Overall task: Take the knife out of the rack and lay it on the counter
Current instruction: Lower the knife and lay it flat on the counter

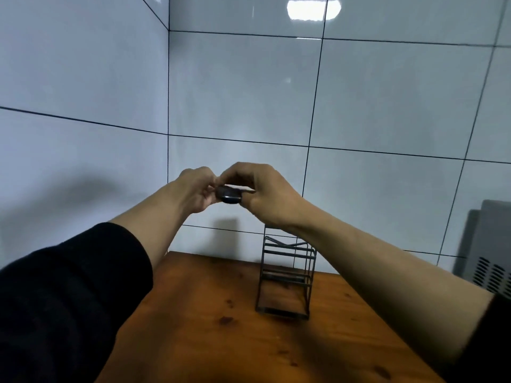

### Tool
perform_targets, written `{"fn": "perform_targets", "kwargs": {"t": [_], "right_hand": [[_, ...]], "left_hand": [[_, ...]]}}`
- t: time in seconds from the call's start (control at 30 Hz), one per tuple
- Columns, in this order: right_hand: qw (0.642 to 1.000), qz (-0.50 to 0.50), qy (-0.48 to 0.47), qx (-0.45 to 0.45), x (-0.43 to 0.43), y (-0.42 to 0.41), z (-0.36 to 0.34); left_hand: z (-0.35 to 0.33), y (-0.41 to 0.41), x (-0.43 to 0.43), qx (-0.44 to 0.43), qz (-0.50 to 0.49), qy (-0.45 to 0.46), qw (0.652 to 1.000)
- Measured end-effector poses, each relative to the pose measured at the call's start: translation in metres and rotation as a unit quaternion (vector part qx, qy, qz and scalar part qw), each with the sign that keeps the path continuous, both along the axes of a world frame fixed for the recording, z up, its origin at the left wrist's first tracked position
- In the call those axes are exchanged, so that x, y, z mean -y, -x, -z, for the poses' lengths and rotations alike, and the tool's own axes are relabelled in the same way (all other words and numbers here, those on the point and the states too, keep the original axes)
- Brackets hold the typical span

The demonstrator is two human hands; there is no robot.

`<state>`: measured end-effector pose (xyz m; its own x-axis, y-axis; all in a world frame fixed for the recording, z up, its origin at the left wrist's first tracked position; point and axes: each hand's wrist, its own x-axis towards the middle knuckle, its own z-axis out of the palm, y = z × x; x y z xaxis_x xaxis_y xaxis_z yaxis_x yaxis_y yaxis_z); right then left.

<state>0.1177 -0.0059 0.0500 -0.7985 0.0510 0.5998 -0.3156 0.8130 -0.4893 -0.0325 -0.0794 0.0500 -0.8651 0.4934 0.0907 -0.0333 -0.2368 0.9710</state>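
Both hands [232,189] pinch dark knife handle [229,197] above wire rack [286,277] on wood counter [210,313], tiled corner [168,106].

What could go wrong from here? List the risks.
1. Both hands, left hand and right hand, pinch only the dark handle end high above the counter; a slip would probably drop the knife.
2. The blade is hidden behind the hands, so fingers may lie close to its edge.
3. The right forearm hangs just over the wire rack and could tip it.
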Motion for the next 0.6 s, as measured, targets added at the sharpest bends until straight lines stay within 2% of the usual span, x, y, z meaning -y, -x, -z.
{"fn": "perform_targets", "kwargs": {"t": [0.07,0.13,0.23,0.4,0.6], "right_hand": [[0.998,0.054,0.019,0.017,0.005,0.002,0.009],[0.991,0.092,0.078,0.051,0.011,0.004,0.018],[0.969,0.064,0.196,0.136,0.02,0.007,0.031],[0.961,0.089,0.18,0.19,0.024,0.024,0.052],[0.936,0.074,0.257,0.227,0.024,0.035,0.082]], "left_hand": [[0.009,0.003,0.004,0.007,-0.016,0.03,0.999],[0.02,0.006,0.006,0.015,-0.022,0.048,0.998],[0.036,0.01,0.007,0.018,-0.045,0.062,0.997],[0.063,0.019,0.007,0.012,-0.064,0.072,0.995],[0.097,0.025,0.006,0.01,-0.072,0.125,0.99]]}}
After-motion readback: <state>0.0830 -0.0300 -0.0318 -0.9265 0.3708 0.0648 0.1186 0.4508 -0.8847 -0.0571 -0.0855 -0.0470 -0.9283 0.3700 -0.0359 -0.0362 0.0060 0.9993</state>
